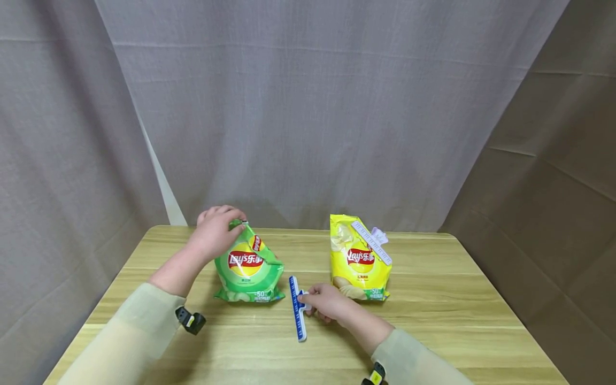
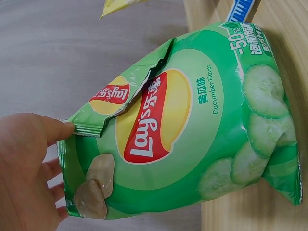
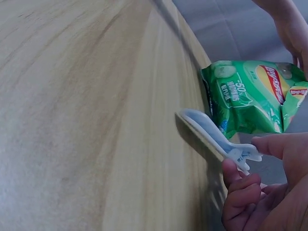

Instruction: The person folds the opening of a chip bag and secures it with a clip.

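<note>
My left hand (image 1: 215, 231) pinches the folded-over top edge of a green bag of cucumber-flavour chips (image 1: 244, 275), which stands on the table. The left wrist view shows the thumb (image 2: 60, 129) on the fold, with the other fingers behind the bag. My right hand (image 1: 327, 301) grips a long blue and white bag clip (image 1: 296, 315) by its handle, between thumb and curled fingers. In the right wrist view the clip (image 3: 211, 134) is seen end-on, close over the tabletop. The clip lies just right of the green bag.
A yellow chip bag (image 1: 344, 272) stands to the right, its folded corner held by a pale purple bag clip (image 1: 370, 241). Both bags are on a wooden table (image 1: 433, 321). Grey curtains (image 1: 298, 117) hang behind it, and a brown cloth (image 1: 544, 187) hangs at right.
</note>
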### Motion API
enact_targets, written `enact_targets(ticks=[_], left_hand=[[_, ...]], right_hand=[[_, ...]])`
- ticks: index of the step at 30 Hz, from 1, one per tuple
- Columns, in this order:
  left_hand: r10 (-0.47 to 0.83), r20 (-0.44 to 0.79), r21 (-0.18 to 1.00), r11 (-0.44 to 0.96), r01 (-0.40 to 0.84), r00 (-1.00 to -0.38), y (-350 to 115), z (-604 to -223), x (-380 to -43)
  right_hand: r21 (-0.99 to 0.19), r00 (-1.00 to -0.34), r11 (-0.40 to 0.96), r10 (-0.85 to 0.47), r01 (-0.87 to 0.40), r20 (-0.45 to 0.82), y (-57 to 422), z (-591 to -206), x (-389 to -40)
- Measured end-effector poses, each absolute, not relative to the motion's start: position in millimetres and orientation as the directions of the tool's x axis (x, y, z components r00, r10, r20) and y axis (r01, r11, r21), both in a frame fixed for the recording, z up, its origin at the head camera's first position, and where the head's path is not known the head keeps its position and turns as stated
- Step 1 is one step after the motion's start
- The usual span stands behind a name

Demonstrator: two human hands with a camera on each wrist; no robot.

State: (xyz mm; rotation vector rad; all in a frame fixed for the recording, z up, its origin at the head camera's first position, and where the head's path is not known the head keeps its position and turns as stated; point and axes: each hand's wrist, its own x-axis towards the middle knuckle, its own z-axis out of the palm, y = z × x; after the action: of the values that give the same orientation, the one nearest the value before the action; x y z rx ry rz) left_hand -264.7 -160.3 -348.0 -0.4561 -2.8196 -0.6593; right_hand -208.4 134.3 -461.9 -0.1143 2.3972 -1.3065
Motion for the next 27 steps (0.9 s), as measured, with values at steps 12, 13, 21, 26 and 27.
enact_targets(ticks=[12,13,21,26,27], left_hand=[[0.252,0.274,0.384,0.856,0.346,-0.928,-161,-349,-265],[0.252,0.276,0.383,0.856,0.346,-0.928,-161,-349,-265],[0.252,0.273,0.382,0.857,0.345,-0.928,-161,-348,-265],[0.255,0.278,0.376,0.858,0.349,-0.926,-161,-349,-265],[0.255,0.278,0.375,0.859,0.349,-0.926,-161,-349,-265]], right_hand=[[-0.858,-0.952,0.506,-0.212,0.086,-0.220,130,-452,-213],[-0.858,-0.955,0.506,-0.205,0.083,-0.214,130,-451,-213],[-0.845,-0.973,0.529,-0.150,0.071,-0.175,126,-442,-216],[-0.854,-0.982,0.518,-0.129,0.051,-0.137,124,-439,-218],[-0.853,-0.983,0.519,-0.130,0.043,-0.129,124,-439,-218]])
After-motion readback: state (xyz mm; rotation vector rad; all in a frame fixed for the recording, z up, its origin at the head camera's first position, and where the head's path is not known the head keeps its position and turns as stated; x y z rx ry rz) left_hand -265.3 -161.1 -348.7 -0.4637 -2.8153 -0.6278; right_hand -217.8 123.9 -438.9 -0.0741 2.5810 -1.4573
